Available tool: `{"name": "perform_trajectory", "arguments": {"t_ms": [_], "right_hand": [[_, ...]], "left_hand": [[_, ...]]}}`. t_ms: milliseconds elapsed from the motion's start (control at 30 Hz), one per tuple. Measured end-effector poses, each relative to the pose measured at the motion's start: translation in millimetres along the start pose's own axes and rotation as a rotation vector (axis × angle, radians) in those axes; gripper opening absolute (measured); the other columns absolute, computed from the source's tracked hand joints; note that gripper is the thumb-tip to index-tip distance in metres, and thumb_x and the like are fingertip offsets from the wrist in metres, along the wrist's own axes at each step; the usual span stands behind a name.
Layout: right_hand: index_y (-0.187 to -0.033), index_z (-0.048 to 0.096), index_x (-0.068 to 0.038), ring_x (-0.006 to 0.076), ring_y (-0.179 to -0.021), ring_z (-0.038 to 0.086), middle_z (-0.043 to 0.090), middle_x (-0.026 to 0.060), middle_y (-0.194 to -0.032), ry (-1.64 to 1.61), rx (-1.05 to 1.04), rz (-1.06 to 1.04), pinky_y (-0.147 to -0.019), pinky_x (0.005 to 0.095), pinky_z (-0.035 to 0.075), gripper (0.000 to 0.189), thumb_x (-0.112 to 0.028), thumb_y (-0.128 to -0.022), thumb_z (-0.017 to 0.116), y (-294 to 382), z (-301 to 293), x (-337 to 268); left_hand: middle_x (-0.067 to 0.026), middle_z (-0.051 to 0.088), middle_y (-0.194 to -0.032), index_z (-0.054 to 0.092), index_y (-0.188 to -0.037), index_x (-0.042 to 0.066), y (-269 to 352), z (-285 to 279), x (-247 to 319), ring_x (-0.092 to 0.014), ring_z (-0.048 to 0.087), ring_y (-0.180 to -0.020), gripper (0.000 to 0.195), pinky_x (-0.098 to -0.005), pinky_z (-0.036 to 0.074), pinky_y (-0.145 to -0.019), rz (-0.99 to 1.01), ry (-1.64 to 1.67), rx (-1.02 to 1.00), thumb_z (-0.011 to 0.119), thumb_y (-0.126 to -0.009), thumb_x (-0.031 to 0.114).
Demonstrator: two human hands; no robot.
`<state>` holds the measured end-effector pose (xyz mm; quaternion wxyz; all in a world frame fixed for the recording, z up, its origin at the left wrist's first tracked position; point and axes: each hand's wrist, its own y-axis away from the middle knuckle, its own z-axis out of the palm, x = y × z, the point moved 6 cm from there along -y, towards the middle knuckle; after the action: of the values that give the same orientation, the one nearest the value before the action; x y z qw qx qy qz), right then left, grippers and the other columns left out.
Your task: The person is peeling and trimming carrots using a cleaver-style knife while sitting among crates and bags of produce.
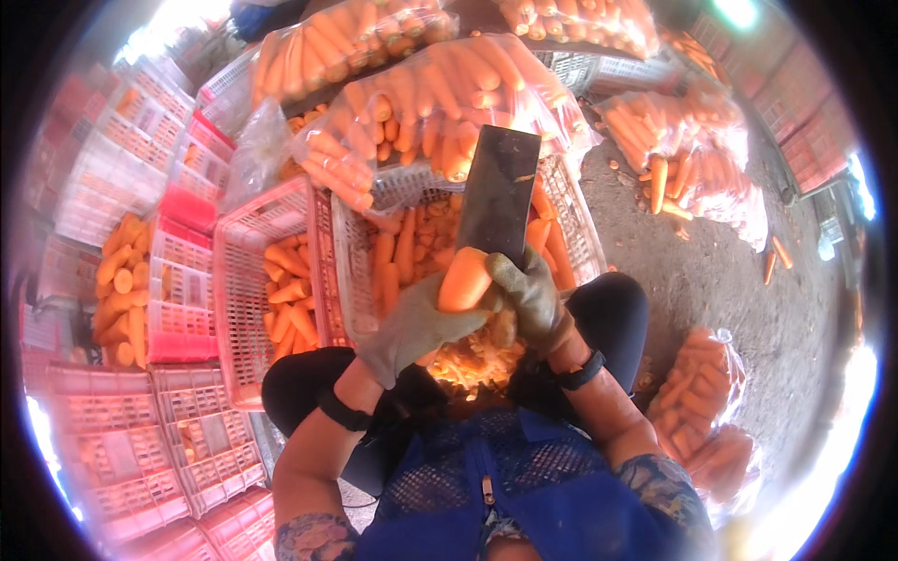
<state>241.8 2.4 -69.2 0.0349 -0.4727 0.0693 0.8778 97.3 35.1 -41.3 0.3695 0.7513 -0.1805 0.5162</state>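
Note:
A thick carrot (464,280) is gripped in my gloved left hand (421,326), its blunt end pointing up and away from me. My gloved right hand (530,298) is closed around the lower end of a broad, dark rectangular blade (499,189), beside the carrot; the handle is hidden by the fingers. Between my knees, under the hands, lies a heap of orange carrot scraps (473,361). Just beyond the hands stands a plastic crate (356,280) holding whole carrots and smaller carrot pieces.
Clear bags of carrots (435,84) lie across the crate's far side. A red crate (235,301) with carrots stands at left, beside stacked crates (119,449). More bagged carrots (694,400) rest on the concrete floor (708,280) at right, near loose carrots (777,256).

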Motion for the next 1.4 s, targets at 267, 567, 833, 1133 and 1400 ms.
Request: {"name": "perform_trajectory", "arguments": {"t_ms": [267, 567, 833, 1133, 1400], "right_hand": [[-0.114, 0.071, -0.003, 0.0077, -0.073, 0.061, 0.067, 0.0038, -0.081, 0.847, 0.104, -0.119, -0.065, 0.0284, 0.051, 0.021, -0.019, -0.101, 0.065, 15, -30, -56], [-0.129, 0.070, -0.008, 0.0306, -0.059, 0.063, 0.062, 0.0101, -0.067, 1.532, -0.205, -0.658, -0.056, 0.0411, 0.048, 0.042, -0.015, -0.088, 0.071, 33, 17, -71], [-0.133, 0.067, -0.011, 0.0301, -0.065, 0.066, 0.063, 0.0097, -0.069, 1.585, -0.277, -0.598, -0.059, 0.0434, 0.048, 0.045, -0.022, -0.089, 0.069, 25, 19, -53], [-0.105, 0.066, -0.001, 0.0338, -0.072, 0.071, 0.072, 0.0186, -0.083, 1.698, -0.219, 0.016, -0.068, 0.0429, 0.054, 0.028, -0.028, -0.100, 0.059, -14, -62, 13], [-0.100, 0.069, 0.005, 0.0143, -0.059, 0.062, 0.067, 0.0088, -0.073, 0.689, 0.182, 0.302, -0.056, 0.0272, 0.051, 0.035, -0.030, -0.100, 0.062, 38, -69, -82]], "left_hand": [[-0.0165, 0.073, -0.112, 0.063, -0.130, -0.001, -5, -21, -13, -0.020, 0.070, -0.100, 0.051, -0.0348, 0.055, -0.088, 0.021, -0.006, 0.154, 0.076, -0.086, 0.022], [-0.0143, 0.075, -0.107, 0.069, -0.122, 0.002, 1, -29, 1, -0.025, 0.073, -0.099, 0.039, -0.0348, 0.057, -0.085, 0.225, -0.275, 0.280, 0.077, -0.087, 0.018], [-0.0146, 0.076, -0.105, 0.072, -0.112, 0.003, 12, -35, 6, -0.030, 0.073, -0.094, 0.030, -0.0376, 0.058, -0.085, 0.290, -0.378, 0.292, 0.078, -0.085, 0.014], [-0.0190, 0.072, -0.098, 0.067, -0.115, -0.002, 34, -66, 30, -0.030, 0.072, -0.088, 0.040, -0.0395, 0.056, -0.081, 0.318, -0.280, 0.552, 0.079, -0.083, 0.019], [-0.0048, 0.067, -0.087, 0.068, -0.107, 0.001, -6, -52, -47, -0.011, 0.062, -0.073, 0.028, -0.0266, 0.049, -0.063, -0.087, 0.430, 0.344, 0.070, -0.095, 0.026]]}}
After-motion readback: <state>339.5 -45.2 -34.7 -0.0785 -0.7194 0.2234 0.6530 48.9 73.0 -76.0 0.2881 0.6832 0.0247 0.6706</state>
